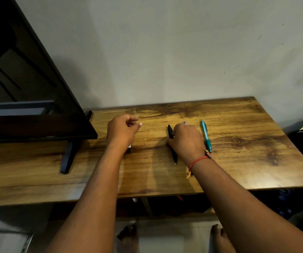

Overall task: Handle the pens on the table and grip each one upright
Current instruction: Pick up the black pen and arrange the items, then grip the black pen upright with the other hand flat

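The right hand (185, 139) lies low on the wooden table (241, 147), palm down, its back to the camera. Its fingers are hidden beneath it, so I cannot tell whether they grasp anything. A black pen (174, 154) lies flat along the thumb side of that hand, partly covered by it. The pale tip of what seems to be another pen (185, 122) pokes out beyond the knuckles. A teal pen (205, 134) lies flat just beside the hand on its outer side. A red thread bracelet (198, 160) circles the right wrist.

The left hand (123, 127) hovers well apart, to the left, with its fingers loosely curled and nothing in them. A small dark object (128, 149) sits under its wrist. A dark monitor (37, 128) stands at the table's left end on a black foot (67, 157).
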